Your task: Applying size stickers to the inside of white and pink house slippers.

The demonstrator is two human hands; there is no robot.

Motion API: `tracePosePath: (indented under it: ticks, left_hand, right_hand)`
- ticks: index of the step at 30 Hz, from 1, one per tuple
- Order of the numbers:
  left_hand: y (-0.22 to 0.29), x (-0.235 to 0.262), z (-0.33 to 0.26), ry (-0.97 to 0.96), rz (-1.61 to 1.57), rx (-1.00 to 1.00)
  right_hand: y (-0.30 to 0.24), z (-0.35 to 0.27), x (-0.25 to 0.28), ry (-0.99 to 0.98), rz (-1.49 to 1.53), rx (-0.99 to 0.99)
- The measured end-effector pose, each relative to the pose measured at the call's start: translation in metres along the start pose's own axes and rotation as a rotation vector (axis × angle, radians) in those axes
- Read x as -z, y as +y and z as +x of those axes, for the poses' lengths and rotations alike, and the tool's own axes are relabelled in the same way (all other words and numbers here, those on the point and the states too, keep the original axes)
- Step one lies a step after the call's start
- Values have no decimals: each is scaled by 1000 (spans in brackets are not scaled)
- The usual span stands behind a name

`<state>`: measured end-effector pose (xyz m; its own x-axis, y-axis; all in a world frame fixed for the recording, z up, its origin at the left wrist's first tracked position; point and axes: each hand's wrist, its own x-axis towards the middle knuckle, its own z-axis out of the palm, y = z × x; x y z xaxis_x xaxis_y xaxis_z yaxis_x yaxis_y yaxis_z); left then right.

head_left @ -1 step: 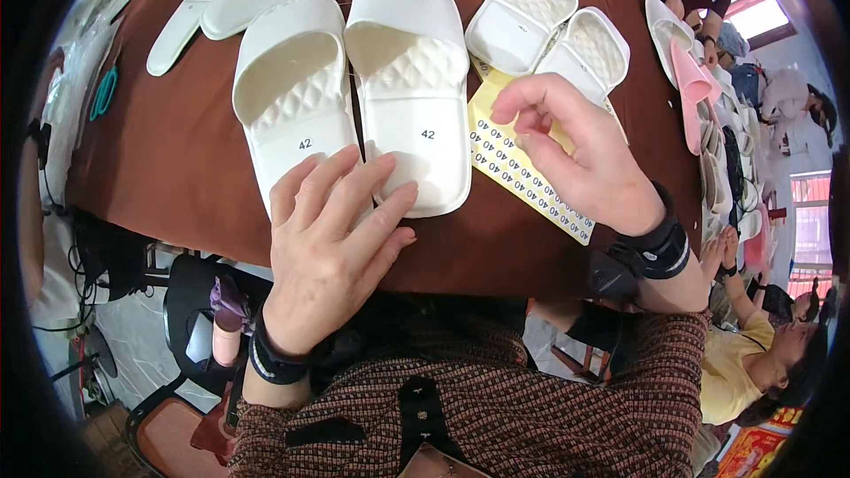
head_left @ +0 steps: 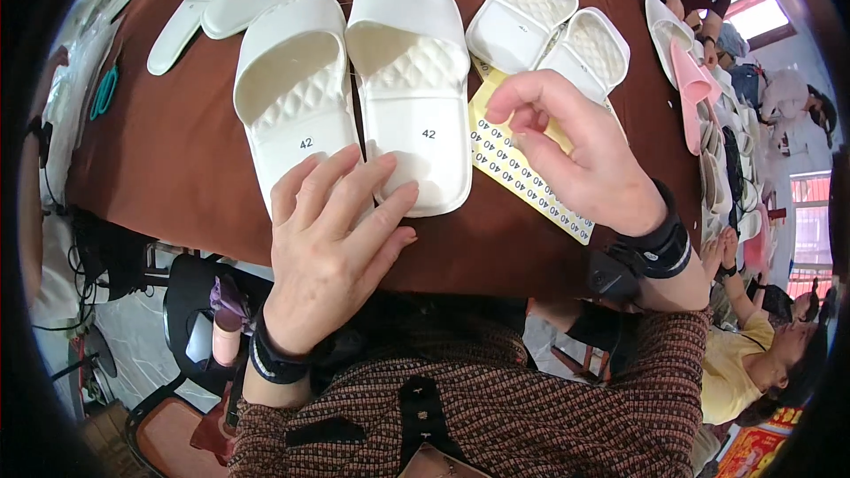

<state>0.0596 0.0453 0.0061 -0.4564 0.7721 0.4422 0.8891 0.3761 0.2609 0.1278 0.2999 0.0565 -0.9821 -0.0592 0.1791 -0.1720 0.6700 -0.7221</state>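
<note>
Two white slippers lie side by side in front of me, a left slipper (head_left: pixel 297 80) and a right slipper (head_left: pixel 416 80), each with a small printed number label on its insole. My left hand (head_left: pixel 332 230) rests with spread fingers across their heel ends, its fingertips touching both, and it holds nothing. Over a yellow-backed sheet of number stickers (head_left: pixel 522 177) hovers my right hand (head_left: pixel 584 150). Its fingers are loosely curled, with a gap between forefinger and thumb and nothing visible in it. Part of the sheet is hidden under that hand and under a smaller pair of white slippers (head_left: pixel 509 31).
More white slippers (head_left: pixel 252 2) lie at the far left of the brown tablecloth (head_left: pixel 177 159). Teal-handled scissors (head_left: pixel 104 91) are near the left edge. A pink slipper (head_left: pixel 692 80) and piled footwear line the right, where other people work. A chair (head_left: pixel 177 363) stands lower left.
</note>
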Motion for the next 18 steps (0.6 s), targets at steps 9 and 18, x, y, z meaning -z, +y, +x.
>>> tracePosePath:
  ticks: [9,18]
  left_hand:
    - [-1,-3,0,17,-13,-7]
    - [-1,-1,0,-5,-18,11]
  right_hand:
    - [2,24,-37,-3,-113,201]
    - [6,24,-45,-41,-135,219]
